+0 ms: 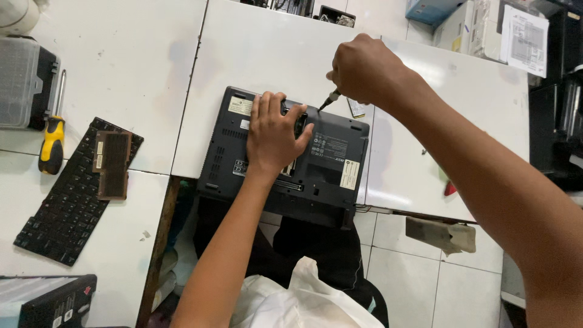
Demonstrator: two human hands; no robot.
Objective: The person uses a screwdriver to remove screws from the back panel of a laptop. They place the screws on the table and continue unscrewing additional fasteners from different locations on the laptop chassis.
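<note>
A dark grey laptop (331, 164) lies upside down on the white table (255, 54), its near edge hanging over the gap above my lap. My left hand (273, 133) lies flat on its underside, fingers spread, pressing it down. Just past the laptop's far edge, my right hand (364, 70) is closed around a small screwdriver (331, 97). The screwdriver's tip points down at the laptop's base close to my left fingertips.
A detached black keyboard (67, 200) with a brown panel (112, 164) on it lies to the left, beside a yellow-handled screwdriver (53, 136) and a clear-lidded parts case (21, 82). A black box (48, 300) sits at bottom left. Boxes and papers (525, 39) are at top right.
</note>
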